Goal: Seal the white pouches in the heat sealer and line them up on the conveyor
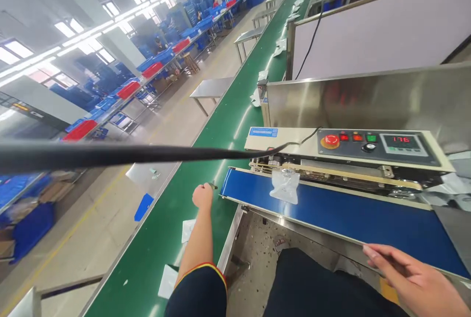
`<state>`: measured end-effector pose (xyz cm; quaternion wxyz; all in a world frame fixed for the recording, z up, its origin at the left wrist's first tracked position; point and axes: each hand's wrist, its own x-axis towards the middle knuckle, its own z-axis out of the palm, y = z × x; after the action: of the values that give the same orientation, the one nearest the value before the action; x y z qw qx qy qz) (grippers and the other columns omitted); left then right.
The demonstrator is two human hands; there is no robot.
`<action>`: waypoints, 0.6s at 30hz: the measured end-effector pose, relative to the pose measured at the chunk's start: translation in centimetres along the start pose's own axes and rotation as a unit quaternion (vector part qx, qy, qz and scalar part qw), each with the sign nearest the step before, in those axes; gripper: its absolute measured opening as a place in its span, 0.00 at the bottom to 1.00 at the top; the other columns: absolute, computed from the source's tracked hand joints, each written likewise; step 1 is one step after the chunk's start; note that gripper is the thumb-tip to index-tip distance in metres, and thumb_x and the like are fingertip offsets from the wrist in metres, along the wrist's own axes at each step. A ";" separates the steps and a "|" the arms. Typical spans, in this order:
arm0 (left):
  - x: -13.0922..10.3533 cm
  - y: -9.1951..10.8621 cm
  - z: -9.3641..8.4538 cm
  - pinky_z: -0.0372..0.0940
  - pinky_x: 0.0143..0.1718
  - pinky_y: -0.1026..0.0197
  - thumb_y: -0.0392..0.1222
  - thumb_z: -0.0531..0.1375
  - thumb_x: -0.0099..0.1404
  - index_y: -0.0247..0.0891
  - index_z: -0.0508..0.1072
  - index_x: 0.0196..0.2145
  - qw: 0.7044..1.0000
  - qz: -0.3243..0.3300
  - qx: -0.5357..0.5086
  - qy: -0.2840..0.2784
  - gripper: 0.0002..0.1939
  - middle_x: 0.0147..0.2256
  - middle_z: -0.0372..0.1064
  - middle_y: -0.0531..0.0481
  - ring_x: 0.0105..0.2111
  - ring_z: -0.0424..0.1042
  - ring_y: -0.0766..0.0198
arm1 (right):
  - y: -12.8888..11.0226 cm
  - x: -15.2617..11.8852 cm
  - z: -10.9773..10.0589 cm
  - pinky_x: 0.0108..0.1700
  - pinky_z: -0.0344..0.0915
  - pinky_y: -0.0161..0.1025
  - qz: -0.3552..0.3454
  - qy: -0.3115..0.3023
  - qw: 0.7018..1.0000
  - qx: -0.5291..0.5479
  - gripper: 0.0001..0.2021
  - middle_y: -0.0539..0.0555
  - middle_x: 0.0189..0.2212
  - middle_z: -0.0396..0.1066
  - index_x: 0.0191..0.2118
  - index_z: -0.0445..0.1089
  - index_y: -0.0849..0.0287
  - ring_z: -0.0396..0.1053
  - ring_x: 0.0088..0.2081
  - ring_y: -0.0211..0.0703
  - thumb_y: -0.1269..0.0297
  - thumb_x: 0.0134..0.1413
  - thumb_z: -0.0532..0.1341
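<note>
Pouch, head view: white, lying on the blue belt, its upper end against the tan band of the band sealer.
Left hand, head view: over the green conveyor, just beside the blue belt's end; fingers clenched, apparently pinching a small dark piece too blurred to identify.
Right hand, head view: fingers loose and half curled, nothing visible between them; index fingertip at the blue belt's near edge, contact impossible to confirm.
Flat white packets, head view: two on the green conveyor beside the left forearm, apart from each other.
Control panel, head view: display reading 176 in red, emergency stop button at its left.
Good handling: a pouch would probably run best with its mouth flat and parallel to the tan band, its body lying loose on the blue belt.
Care: fingers belong well away from the band; a skewed or wrinkled mouth could crease.
</note>
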<state>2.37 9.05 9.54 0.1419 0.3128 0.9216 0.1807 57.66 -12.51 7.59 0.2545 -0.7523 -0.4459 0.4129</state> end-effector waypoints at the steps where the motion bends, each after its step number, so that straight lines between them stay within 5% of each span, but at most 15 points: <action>1: -0.5 0.6 -1.9 0.65 0.48 0.51 0.44 0.58 0.70 0.42 0.72 0.24 0.999 0.030 0.014 -0.002 0.15 0.38 0.80 0.33 0.50 0.78 0.38 | -0.9 -0.1 0.2 0.44 0.85 0.55 -0.024 -0.009 1.000 0.000 0.30 0.57 0.37 0.86 0.37 0.88 0.43 0.86 0.41 0.67 0.24 0.46 0.65; 4: -4.1 2.4 -6.6 0.55 0.37 0.56 0.45 0.59 0.67 0.43 0.64 0.19 0.980 0.180 0.077 -0.047 0.19 0.26 0.71 0.44 0.34 0.71 0.50 | -3.9 0.0 2.0 0.49 0.84 0.51 -0.132 -0.052 0.990 0.018 0.28 0.57 0.41 0.87 0.39 0.88 0.45 0.86 0.44 0.63 0.28 0.59 0.62; 7: -10.6 5.0 -7.8 0.47 0.33 0.57 0.43 0.57 0.65 0.43 0.61 0.19 0.934 0.314 0.083 -0.150 0.17 0.22 0.59 0.52 0.28 0.60 0.59 | -7.2 1.0 4.6 0.58 0.82 0.50 -0.254 -0.083 0.962 0.045 0.26 0.59 0.52 0.85 0.51 0.88 0.49 0.84 0.53 0.60 0.36 0.70 0.61; 11: -20.4 9.4 -3.9 0.43 0.31 0.57 0.42 0.57 0.61 0.43 0.55 0.19 0.839 0.388 0.016 -0.381 0.16 0.21 0.47 0.57 0.26 0.50 0.64 | -9.5 2.3 5.4 0.69 0.74 0.56 -0.376 -0.061 0.922 0.069 0.27 0.62 0.65 0.78 0.66 0.81 0.51 0.76 0.66 0.60 0.41 0.74 0.61; 15: -27.6 12.5 2.1 0.45 0.29 0.58 0.51 0.60 0.64 0.43 0.56 0.19 0.756 0.368 -0.084 -0.534 0.21 0.21 0.47 0.57 0.25 0.48 0.66 | -7.6 2.5 2.1 0.56 0.81 0.46 -0.381 -0.055 0.918 0.101 0.20 0.58 0.50 0.85 0.48 0.86 0.47 0.83 0.51 0.53 0.43 0.78 0.59; 18: -31.8 13.6 6.2 0.54 0.31 0.60 0.67 0.60 0.68 0.41 0.64 0.22 0.725 0.296 -0.217 -0.583 0.29 0.23 0.56 0.55 0.27 0.55 0.65 | -4.9 2.2 -0.9 0.47 0.80 0.40 -0.294 -0.006 0.944 0.153 0.24 0.57 0.43 0.86 0.42 0.86 0.51 0.83 0.43 0.52 0.38 0.74 0.62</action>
<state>36.11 0.68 14.39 0.6542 0.5742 0.4537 0.1910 56.73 -8.24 10.85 0.4733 -0.5375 -0.5802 0.3878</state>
